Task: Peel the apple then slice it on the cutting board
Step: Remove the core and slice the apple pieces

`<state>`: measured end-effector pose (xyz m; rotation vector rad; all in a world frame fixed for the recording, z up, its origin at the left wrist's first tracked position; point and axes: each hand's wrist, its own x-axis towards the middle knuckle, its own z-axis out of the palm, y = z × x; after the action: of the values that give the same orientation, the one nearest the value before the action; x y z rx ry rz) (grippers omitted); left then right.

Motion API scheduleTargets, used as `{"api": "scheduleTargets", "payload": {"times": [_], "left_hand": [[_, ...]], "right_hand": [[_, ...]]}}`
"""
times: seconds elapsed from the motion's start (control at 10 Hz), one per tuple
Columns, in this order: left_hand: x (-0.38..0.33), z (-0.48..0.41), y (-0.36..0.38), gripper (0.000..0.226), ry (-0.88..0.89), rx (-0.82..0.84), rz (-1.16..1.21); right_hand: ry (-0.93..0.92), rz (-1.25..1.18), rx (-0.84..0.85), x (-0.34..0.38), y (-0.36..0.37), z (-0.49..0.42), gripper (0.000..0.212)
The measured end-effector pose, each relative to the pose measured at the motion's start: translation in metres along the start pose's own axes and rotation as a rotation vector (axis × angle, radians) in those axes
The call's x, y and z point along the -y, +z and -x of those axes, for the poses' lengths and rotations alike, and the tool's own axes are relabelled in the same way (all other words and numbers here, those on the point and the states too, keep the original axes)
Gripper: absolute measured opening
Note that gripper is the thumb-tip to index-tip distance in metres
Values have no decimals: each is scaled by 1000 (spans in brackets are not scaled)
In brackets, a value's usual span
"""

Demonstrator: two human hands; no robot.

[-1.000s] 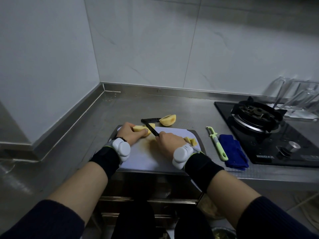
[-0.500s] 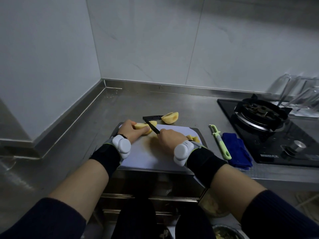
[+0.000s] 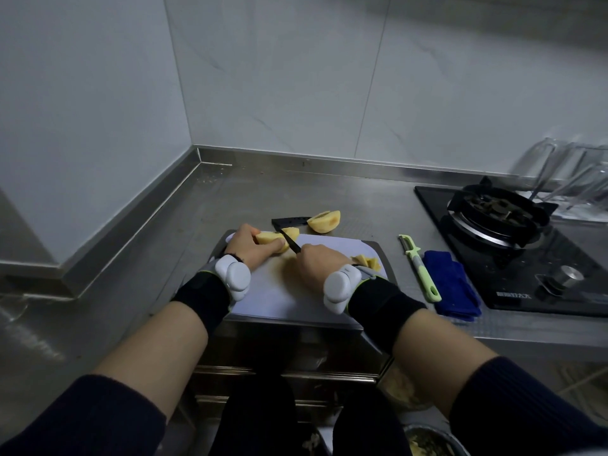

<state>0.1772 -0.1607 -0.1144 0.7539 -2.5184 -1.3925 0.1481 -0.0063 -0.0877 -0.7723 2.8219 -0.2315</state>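
Gripping peeled apple piece [image 3: 267,239] with left hand [image 3: 249,251], right hand [image 3: 320,264] clasping black knife [image 3: 291,243], hob label [image 3: 513,295] illegible

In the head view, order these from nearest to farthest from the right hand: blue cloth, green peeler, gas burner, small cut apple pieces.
1. small cut apple pieces, just right of the right hand
2. green peeler, farther right
3. blue cloth, right beside the peeler
4. gas burner, far right, at the back

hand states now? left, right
Left hand: holds the apple piece down on the cutting board.
Right hand: grips the knife.
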Motion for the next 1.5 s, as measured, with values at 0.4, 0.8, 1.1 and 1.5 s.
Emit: {"api": "scheduleTargets", "payload": {"times": [0.4, 0.8, 1.1, 1.5], "left_hand": [[4, 4, -3, 70, 41, 25, -23], [5, 5, -19, 36, -23, 205, 401], [-14, 13, -30, 4, -215, 352, 458], [-11, 8, -22, 25, -302, 321, 545]], "right_hand": [[-25, 56, 25, 6, 7, -4, 13], [-1, 36, 16, -14, 5, 3, 33], [-27, 25, -12, -21, -8, 25, 30], [-25, 160, -157, -6, -12, 32, 35]]}}
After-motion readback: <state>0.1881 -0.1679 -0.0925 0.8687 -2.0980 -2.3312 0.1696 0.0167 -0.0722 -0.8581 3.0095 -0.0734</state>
